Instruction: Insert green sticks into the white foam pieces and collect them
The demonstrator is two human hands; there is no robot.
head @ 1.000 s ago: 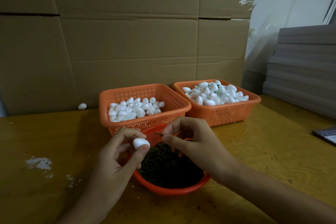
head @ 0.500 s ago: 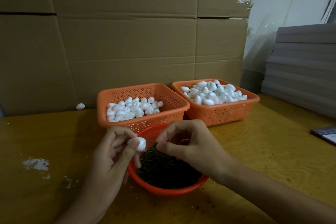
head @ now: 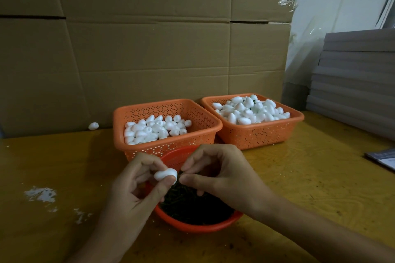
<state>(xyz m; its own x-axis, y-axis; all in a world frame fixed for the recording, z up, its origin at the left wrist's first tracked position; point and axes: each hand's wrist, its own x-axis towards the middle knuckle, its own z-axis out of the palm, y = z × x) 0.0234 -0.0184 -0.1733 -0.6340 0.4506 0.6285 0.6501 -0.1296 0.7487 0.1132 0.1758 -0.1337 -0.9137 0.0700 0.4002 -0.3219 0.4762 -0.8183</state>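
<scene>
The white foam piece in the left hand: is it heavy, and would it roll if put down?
Probably very light: the left hand holds the foam piece with fingertips alone. Likely to roll: it is egg-shaped, and a stray piece lies by the cardboard wall. Probably soft enough to dent, as the right hand pinches a green stick at its end.
</scene>
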